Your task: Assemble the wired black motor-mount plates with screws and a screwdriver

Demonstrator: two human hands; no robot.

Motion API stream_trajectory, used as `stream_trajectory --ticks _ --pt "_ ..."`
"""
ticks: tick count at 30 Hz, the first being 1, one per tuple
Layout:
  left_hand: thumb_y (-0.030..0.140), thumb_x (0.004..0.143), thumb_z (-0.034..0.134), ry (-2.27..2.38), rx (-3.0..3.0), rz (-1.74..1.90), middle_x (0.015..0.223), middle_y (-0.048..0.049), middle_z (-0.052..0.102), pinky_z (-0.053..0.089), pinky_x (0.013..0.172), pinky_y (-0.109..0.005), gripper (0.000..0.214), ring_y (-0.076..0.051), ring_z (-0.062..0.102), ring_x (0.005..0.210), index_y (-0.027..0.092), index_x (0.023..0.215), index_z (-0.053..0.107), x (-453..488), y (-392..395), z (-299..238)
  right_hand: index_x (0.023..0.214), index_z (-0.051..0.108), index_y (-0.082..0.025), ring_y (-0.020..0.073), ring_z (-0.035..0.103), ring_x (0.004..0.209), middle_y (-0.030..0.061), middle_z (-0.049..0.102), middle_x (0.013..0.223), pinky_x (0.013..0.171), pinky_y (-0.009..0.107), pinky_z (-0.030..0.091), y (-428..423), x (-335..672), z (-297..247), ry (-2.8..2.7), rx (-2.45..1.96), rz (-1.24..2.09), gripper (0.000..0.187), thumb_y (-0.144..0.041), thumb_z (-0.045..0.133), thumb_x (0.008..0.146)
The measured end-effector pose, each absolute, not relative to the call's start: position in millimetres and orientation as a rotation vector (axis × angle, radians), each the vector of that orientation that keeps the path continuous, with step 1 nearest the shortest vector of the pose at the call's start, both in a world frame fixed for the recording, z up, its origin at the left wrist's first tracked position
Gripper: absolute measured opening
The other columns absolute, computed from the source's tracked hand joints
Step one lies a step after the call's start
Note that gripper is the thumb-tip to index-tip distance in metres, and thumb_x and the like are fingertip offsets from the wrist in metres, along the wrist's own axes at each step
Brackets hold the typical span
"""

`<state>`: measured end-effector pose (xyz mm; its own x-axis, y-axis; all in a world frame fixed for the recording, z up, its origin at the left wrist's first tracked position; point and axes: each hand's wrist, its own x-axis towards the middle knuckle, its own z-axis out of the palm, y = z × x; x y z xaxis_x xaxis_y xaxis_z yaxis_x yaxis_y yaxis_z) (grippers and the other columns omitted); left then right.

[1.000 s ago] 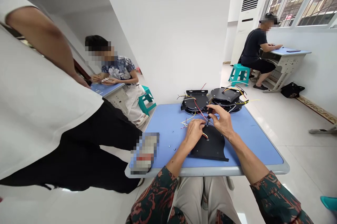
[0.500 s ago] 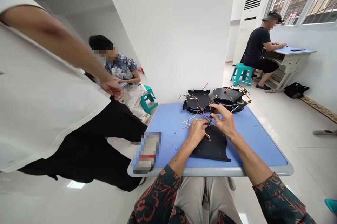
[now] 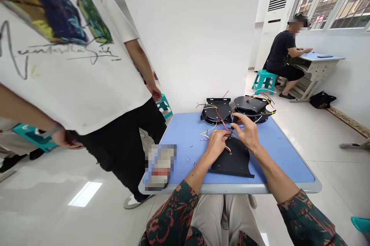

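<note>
My right hand [image 3: 248, 132] grips a black-handled screwdriver [image 3: 234, 120], its shaft pointing down towards the black metal plate [image 3: 232, 165]. My left hand [image 3: 216, 146] rests just above that plate, its fingertips close to the shaft and to thin wires. Red and yellow wires [image 3: 227, 148] come up through the plate's central hole. Behind my hands stand two round black assemblies [image 3: 216, 112] [image 3: 250, 104] trailing coloured wires. Several tiny screws [image 3: 187, 153] lie on the blue table [image 3: 185, 130], left of my left hand.
A pixelated object [image 3: 160, 167] lies at the table's near left corner. A standing person [image 3: 66, 53] in a printed white T-shirt is close on my left. Another person [image 3: 280, 51] sits at a far desk [image 3: 319, 58] by the windows, near a teal stool [image 3: 264, 80].
The standing person has turned and shifted left, away from the table, showing the shirt's printed front. My hands and the plate have barely moved.
</note>
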<state>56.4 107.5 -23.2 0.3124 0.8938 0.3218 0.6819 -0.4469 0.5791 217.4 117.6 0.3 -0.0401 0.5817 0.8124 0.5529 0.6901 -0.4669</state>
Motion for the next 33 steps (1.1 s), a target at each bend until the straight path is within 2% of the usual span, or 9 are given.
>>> stream_trajectory --ticks 8,14,20,24,29,33 --pt "0.003 0.089 0.061 1.445 2.319 0.904 0.105 -0.0044 0.079 0.052 0.096 -0.036 0.028 -0.022 0.068 0.100 0.020 0.103 0.078 57 108 -33 0.122 0.066 -0.022 0.0185 0.061 0.069 0.0037 0.066 0.083 0.071 0.033 0.056 118 217 0 -1.740 -0.940 -0.021 0.032 -0.041 0.062 0.096" --pt "0.005 0.089 0.062 1.441 2.298 0.916 0.106 -0.0042 0.078 0.052 0.095 -0.036 0.027 -0.023 0.067 0.100 0.021 0.104 0.077 57 108 -33 0.122 0.066 -0.024 0.0179 0.065 0.075 0.0044 0.071 0.096 0.078 0.032 0.057 120 221 1 -1.794 -0.896 0.104 0.028 -0.031 0.061 0.095" --pt "0.004 0.089 0.061 1.455 2.306 0.874 0.103 -0.0051 0.078 0.051 0.095 -0.036 0.027 -0.022 0.068 0.098 0.020 0.103 0.078 58 109 -31 0.121 0.065 -0.024 0.0175 0.066 0.078 0.0036 0.071 0.098 0.079 0.031 0.057 120 223 4 -1.817 -0.912 0.177 0.028 -0.027 0.059 0.094" --pt "0.005 0.091 0.058 1.409 2.323 0.865 0.109 -0.0055 0.078 0.049 0.099 -0.035 0.029 -0.020 0.069 0.101 0.020 0.108 0.077 61 110 -30 0.120 0.065 -0.024 0.0181 0.067 0.073 0.0022 0.069 0.088 0.073 0.031 0.056 120 222 2 -1.793 -0.993 0.114 0.028 -0.030 0.060 0.093" --pt "0.011 0.094 0.055 1.405 2.387 0.841 0.106 -0.0068 0.079 0.049 0.099 -0.036 0.026 -0.020 0.070 0.101 0.017 0.108 0.077 62 111 -26 0.121 0.065 -0.025 0.0184 0.069 0.074 0.0036 0.071 0.092 0.073 0.032 0.057 121 220 0 -1.823 -0.975 0.092 0.031 -0.038 0.060 0.095" --pt "0.023 0.099 0.057 1.437 2.466 0.794 0.105 -0.0102 0.078 0.051 0.095 -0.036 0.022 -0.023 0.070 0.099 0.013 0.107 0.075 64 108 -18 0.123 0.065 -0.024 0.0185 0.068 0.070 0.0050 0.071 0.094 0.064 0.030 0.055 119 218 1 -1.771 -0.992 0.091 0.039 -0.049 0.062 0.093"
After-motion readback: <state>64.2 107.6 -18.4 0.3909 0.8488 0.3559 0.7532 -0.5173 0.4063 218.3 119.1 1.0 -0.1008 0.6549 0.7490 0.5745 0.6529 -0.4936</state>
